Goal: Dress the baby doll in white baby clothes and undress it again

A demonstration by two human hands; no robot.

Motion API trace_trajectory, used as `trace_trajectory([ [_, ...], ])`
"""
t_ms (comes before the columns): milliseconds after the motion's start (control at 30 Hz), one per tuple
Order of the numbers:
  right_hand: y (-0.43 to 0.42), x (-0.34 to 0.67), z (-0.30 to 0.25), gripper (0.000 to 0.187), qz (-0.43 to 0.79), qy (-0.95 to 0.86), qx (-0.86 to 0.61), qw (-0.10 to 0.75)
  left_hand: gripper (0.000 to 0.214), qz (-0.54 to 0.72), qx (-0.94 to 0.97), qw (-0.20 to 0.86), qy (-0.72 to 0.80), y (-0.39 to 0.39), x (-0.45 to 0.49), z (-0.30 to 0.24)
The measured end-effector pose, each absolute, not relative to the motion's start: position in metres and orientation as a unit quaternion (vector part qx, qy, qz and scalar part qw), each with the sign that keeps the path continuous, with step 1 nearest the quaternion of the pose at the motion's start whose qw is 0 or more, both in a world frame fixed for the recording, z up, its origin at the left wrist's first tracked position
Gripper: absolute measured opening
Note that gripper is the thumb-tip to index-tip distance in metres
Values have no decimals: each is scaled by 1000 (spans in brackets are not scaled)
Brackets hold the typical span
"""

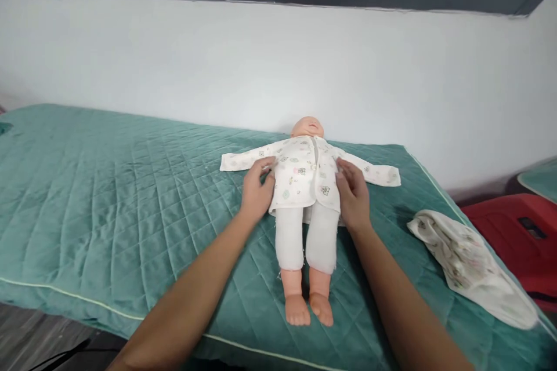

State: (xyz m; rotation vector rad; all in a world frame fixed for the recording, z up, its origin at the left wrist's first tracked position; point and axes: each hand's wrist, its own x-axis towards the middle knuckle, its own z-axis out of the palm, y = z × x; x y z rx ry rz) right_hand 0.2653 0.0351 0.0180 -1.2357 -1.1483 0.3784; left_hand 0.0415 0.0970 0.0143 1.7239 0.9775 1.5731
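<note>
A baby doll (307, 232) lies on its back on a green quilted mattress (113, 197), head toward the wall, arms spread. It wears a white printed shirt (304, 171) and white leggings; its feet are bare. My left hand (257, 185) rests at the shirt's left side under the doll's arm, fingers curled on the fabric edge. My right hand (351, 188) lies against the shirt's right side, fingers together and pressed on the cloth.
A crumpled white printed garment (467, 261) lies on the mattress near its right edge. A red object (517, 237) stands beyond that edge. A white wall runs behind the bed. Dark floor shows at the lower left.
</note>
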Motion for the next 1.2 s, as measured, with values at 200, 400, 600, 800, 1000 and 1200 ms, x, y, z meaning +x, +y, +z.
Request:
trace_trajectory([
  [200, -1, 279, 2, 40, 259, -444, -595, 618, 39, 532, 722, 283, 340, 63, 30, 7],
  [400, -37, 278, -2, 57, 266, -506, -597, 563, 61, 437, 750, 377, 323, 48, 13, 3],
  [600, -53, 265, 1, 49, 192, -506, -662, 519, 71, 412, 779, 342, 327, 41, 11, 1],
  [800, -45, 264, 3, 35, 148, -477, -689, 524, 66, 421, 783, 319, 328, 44, 14, -1],
  [1000, -42, 265, 9, 29, 140, -448, -683, 560, 51, 457, 757, 326, 335, 50, 15, 1],
  [1200, -40, 266, 9, 28, 142, -438, -674, 577, 25, 501, 732, 309, 343, 59, 15, 6],
])
